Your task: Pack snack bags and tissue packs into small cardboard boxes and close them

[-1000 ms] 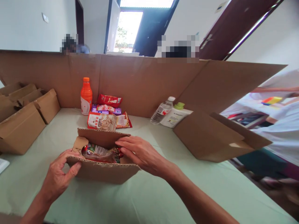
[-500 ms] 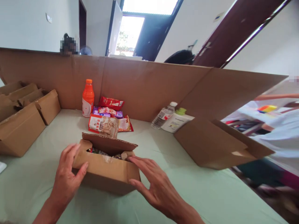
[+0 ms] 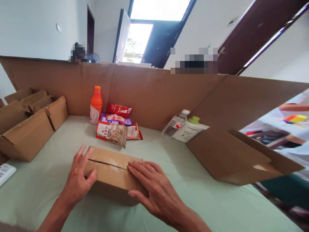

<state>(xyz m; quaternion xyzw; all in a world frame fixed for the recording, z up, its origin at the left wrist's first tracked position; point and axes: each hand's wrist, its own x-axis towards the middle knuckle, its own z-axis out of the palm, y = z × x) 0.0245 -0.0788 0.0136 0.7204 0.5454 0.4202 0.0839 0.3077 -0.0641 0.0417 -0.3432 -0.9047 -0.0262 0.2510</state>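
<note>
A small brown cardboard box (image 3: pixel 109 170) stands on the green cloth in front of me, its top flaps folded down and a narrow slit between them. My left hand (image 3: pixel 78 175) grips the box's left end, thumb on the front top edge and fingers along the far side. Flat across the right part of the lid lies my right hand (image 3: pixel 151 183), fingers stretched out and thumb at the front edge. The flaps hide the contents. Just beyond the box is a peanut snack bag (image 3: pixel 112 132).
Behind the bag are red and purple snack packs (image 3: pixel 119 110) and an orange drink bottle (image 3: pixel 96 106). Several open cardboard boxes (image 3: pixel 29 135) stand left. On the right are a tilted water bottle (image 3: pixel 175 124), a white pump bottle (image 3: pixel 190 130) and a larger box (image 3: pixel 229 158). A cardboard wall (image 3: pixel 145 93) runs behind.
The far flap, upright before, is now folded down and covers the packets that showed inside. My right hand has moved onto the lid. The view has shifted slightly.
</note>
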